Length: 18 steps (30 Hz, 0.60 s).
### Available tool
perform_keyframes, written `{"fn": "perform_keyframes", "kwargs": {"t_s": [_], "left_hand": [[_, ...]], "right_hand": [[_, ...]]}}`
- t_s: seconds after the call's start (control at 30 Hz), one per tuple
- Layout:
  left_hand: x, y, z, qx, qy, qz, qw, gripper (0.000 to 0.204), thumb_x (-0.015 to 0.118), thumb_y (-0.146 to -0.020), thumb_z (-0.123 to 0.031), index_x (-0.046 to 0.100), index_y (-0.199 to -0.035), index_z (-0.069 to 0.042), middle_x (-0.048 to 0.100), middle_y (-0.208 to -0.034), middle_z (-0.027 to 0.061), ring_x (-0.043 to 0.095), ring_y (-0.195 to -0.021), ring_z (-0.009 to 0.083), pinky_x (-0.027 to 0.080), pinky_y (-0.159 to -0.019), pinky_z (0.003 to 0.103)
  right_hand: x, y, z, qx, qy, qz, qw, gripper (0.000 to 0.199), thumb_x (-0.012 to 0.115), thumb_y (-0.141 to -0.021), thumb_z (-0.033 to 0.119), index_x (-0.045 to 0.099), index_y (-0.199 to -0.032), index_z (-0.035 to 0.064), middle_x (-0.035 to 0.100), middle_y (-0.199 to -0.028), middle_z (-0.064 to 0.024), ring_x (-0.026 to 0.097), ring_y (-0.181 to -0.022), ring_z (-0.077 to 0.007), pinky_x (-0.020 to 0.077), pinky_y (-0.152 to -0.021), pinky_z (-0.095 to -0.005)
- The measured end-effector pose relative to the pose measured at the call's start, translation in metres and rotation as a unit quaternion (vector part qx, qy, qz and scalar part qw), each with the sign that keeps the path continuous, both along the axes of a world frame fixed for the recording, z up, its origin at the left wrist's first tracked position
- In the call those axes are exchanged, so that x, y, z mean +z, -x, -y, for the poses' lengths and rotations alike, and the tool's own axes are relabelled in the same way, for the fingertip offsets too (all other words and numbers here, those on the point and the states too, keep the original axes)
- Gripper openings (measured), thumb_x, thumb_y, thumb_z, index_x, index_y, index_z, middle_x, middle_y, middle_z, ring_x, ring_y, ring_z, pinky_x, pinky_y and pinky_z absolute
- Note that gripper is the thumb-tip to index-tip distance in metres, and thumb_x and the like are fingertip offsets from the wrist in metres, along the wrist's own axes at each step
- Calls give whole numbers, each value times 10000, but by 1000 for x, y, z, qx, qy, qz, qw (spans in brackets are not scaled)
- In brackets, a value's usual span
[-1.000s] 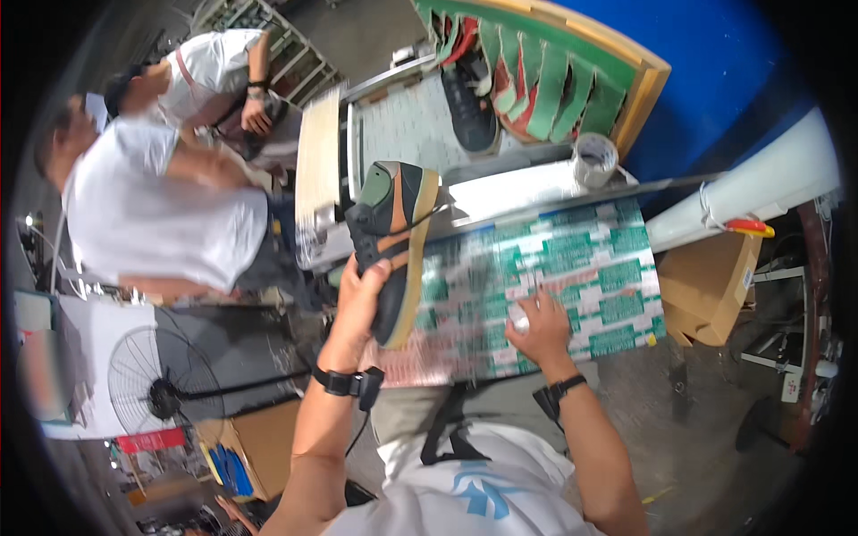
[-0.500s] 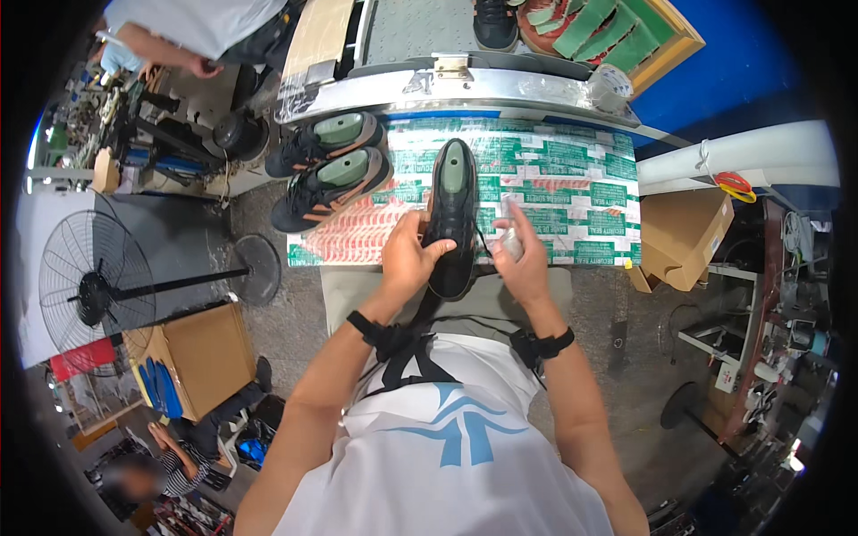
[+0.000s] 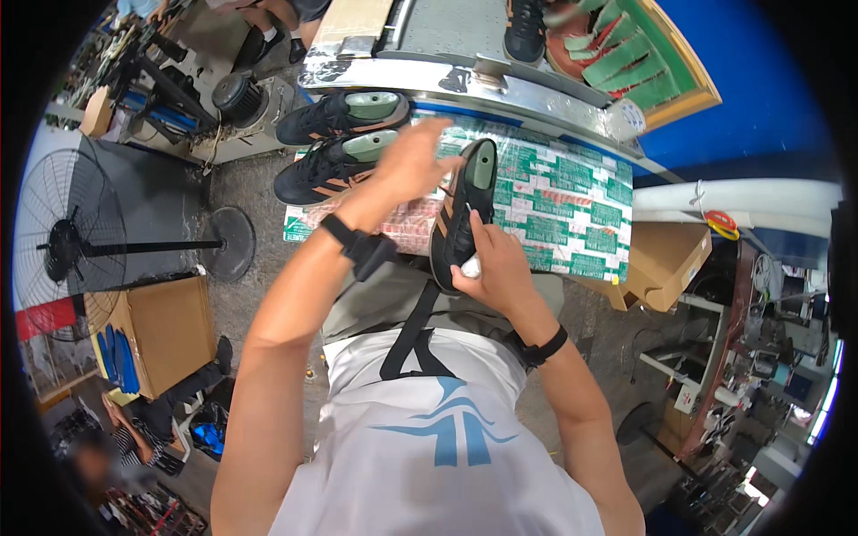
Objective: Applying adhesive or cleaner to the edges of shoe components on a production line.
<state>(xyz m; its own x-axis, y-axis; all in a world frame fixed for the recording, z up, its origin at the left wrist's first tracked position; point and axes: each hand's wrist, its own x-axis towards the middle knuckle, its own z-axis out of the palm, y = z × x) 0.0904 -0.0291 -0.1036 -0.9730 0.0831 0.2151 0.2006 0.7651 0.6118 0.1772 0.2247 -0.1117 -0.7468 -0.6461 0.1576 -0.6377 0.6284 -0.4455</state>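
A black sneaker (image 3: 461,234) with brown stripes and a green insole stands on the table in front of me, toe toward me and tilted. My right hand (image 3: 500,268) is closed around a small whitish object (image 3: 471,266) whose kind I cannot make out. Its index finger rests on the sneaker's lace area. My left hand (image 3: 413,165), somewhat blurred, reaches across to the sneaker's left side, thumb and index finger apart, the thumb beside the collar. Under that arm, a second black sneaker (image 3: 313,179) is partly hidden; another black sneaker (image 3: 313,125) lies just behind it.
Green-and-white printed tape covers the table (image 3: 572,214). Behind it runs a metal-edged bench (image 3: 393,79) with another dark shoe (image 3: 525,31) and a wooden-framed tray (image 3: 702,94). A cardboard box (image 3: 661,255) stands right; a fan (image 3: 67,246) stands left.
My left hand has let go of the sneaker's front and moved up and away. My right hand has come in over the laces with the whitish object. The sneaker now leans over.
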Motion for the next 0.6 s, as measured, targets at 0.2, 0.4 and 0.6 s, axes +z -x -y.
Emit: {"fn": "perform_keyframes", "kwargs": {"t_s": [0.2,0.4,0.6], "left_hand": [[-30,30,-31,-96,-182,276,939,991,887,-887,-349,374,-1634,53,605,-1505,301,625,-1369,344,473,-1157,387],[-27,48,-34,-110,-141,313,933,920,908,-871,-289,448,-1585,63,709,-1348,266,684,-1248,309,527,-1088,384],[-40,29,-30,-86,-170,211,959,859,895,-864,-367,515,-1511,51,689,-1388,255,686,-1258,349,510,-1109,396]], "right_hand": [[17,10,11,-100,119,234,960,766,802,-862,316,580,-1455,-115,683,-1050,-158,692,-988,-322,556,-913,-398],[1,-32,72,-72,287,246,923,492,811,-849,226,665,-1198,-88,692,-903,-146,685,-843,-327,556,-818,-440],[28,-39,45,-17,239,261,935,765,822,-808,265,578,-1454,-64,673,-1008,-171,687,-893,-338,557,-799,-426]]}}
